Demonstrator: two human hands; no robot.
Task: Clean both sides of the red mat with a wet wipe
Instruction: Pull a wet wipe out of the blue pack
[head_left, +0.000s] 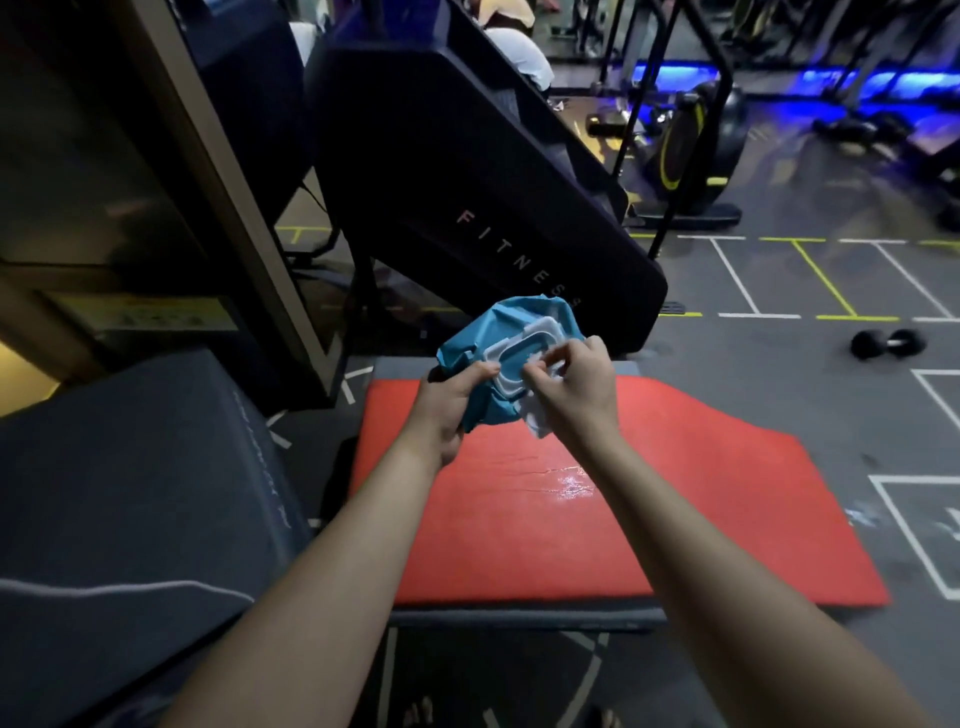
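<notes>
Here's our red mat (545, 519), a flat, foam-looking slab lying on a grey pad (519, 618) on the gym floor, with a glossy, wet-looking patch (571, 486) near its middle. Above its far edge sits the wipe pack (493, 332), crinkly blue film with a hard white flip lid (524, 338). Our left hand (452, 400) grips it from below; our right hand (571, 384) pinches a limp white wet wipe (537, 418) at the opening. We're drawing a wipe out, by our reading. Next comes a clean pull free, then down onto the mat. A dumbbell (888, 343) lies well apart.
</notes>
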